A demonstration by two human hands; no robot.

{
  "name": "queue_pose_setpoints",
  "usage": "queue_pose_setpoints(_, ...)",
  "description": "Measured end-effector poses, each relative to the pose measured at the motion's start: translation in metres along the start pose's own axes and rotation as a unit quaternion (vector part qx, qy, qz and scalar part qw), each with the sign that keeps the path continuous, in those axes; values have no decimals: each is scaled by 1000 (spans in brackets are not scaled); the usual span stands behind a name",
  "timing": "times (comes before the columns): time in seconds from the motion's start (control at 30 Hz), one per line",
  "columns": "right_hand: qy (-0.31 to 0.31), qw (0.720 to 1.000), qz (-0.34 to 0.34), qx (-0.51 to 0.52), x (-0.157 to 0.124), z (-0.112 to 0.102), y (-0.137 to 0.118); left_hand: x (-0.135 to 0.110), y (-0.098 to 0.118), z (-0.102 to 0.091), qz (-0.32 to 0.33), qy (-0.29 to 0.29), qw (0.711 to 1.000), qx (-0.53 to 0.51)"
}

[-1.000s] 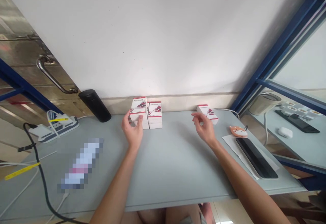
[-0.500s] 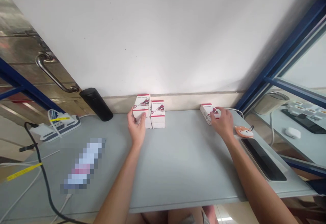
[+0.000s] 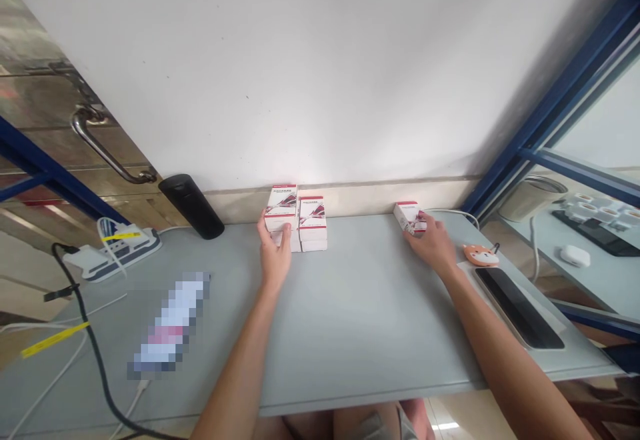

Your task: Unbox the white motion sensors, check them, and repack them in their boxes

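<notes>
White-and-red small cardboard boxes are stacked in two side-by-side piles against the wall. My left hand [image 3: 275,257] grips the top box [image 3: 281,201] of the left pile, thumb on its front right and fingers on its left side. That box sits a little higher than the neighbouring top box [image 3: 313,213] on the right pile. Farther right, my right hand [image 3: 434,247] is closed around a separate box [image 3: 407,212] on the table, with fingers on its right side and thumb at the near end. Part of this box is hidden by the hand.
On the grey table [image 3: 350,333] a black cylinder [image 3: 193,205] leans at back left, near a power strip [image 3: 120,253] with cables. A blurred-out phone [image 3: 173,323] lies at left. An orange animal-faced item [image 3: 481,255] and a dark-screened device [image 3: 520,307] lie at right.
My right hand has shifted its grip lower and nearer on the separate box, its thumb now at the near end. My left hand stays on the left pile's top box. The view shifted slightly.
</notes>
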State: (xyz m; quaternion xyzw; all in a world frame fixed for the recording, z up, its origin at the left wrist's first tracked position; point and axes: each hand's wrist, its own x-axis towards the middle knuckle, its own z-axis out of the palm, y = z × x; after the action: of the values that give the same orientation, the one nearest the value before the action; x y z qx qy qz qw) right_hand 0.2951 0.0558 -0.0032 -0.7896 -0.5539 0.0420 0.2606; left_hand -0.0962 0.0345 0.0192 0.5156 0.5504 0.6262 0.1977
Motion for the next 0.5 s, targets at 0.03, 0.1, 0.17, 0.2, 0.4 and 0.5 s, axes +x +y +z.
queue_pose_setpoints(0.03, 7, 1000, 3, 17, 0, -1, 0, -3, 1, 2, 8, 15, 1000, 20)
queue_pose_setpoints(0.1, 15, 996, 11, 92, 1, -3, -2, -9, 4, 7, 46, 102, 991, 70)
queue_pose_setpoints(0.17, -3, 976, 31, 215, 1, -4, -6, -17, 9, 13, 108, 210, 965, 117)
queue_pose_setpoints(0.2, -21, 961, 42, 272, 1, -4, -9, -22, 12, 16, 140, 238, 952, 133)
queue_pose_setpoints(0.4, -155, 882, 27, 445, -20, -5, -45, -48, 21, 33, 223, 9, 972, 71)
queue_pose_setpoints(0.5, -305, 768, -34, 562, -45, -10, -66, -63, 19, 44, 151, -196, 967, 54)
